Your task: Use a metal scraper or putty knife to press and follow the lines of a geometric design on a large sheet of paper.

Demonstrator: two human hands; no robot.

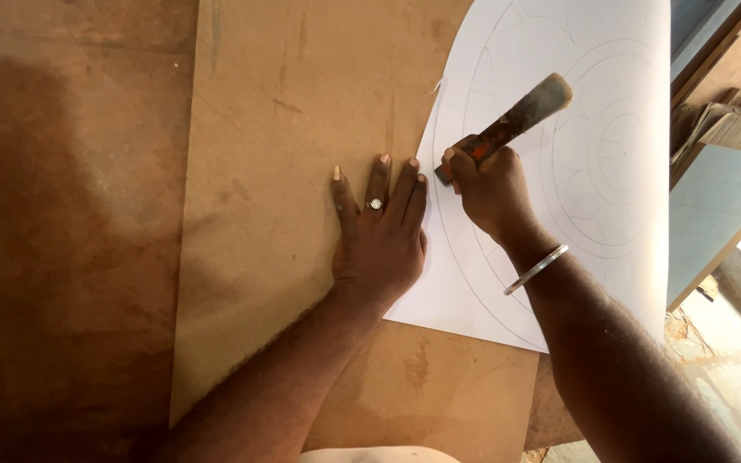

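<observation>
A wide brown fibreboard worktop (285, 103) fills my view from above, made of overlapping sheets with a darker panel on the left. Nearest me, both forearms reach up from the bottom edge. My left hand (379, 236) lies flat, palm down, fingers (377, 176) spread and straight, gripping nothing; a ring sits on one finger. Its fingertips press at the left edge of a large white paper sheet (576, 283) marked with faint pencilled concentric circles and petal shapes. Just right of it, almost touching, my right hand (490, 184) is curled tight around a worn tool with a dark, rust-orange handle (516, 116), a thin metal bangle (535, 269) at the wrist. The tool's long axis runs diagonally: its lower end meets the paper near the outer drawn circle, just beside the left fingertips, and its pale rounded butt points up and to the right, away from me. The right hand is the one on the tool; the left only holds the sheet down. The paper's cut curved edge runs up and right from the two hands. Bare board lies open to the left and above. Farther right the worktop ends, with blue-grey panels (713, 206) and stacked cardboard (731, 120) beyond.
</observation>
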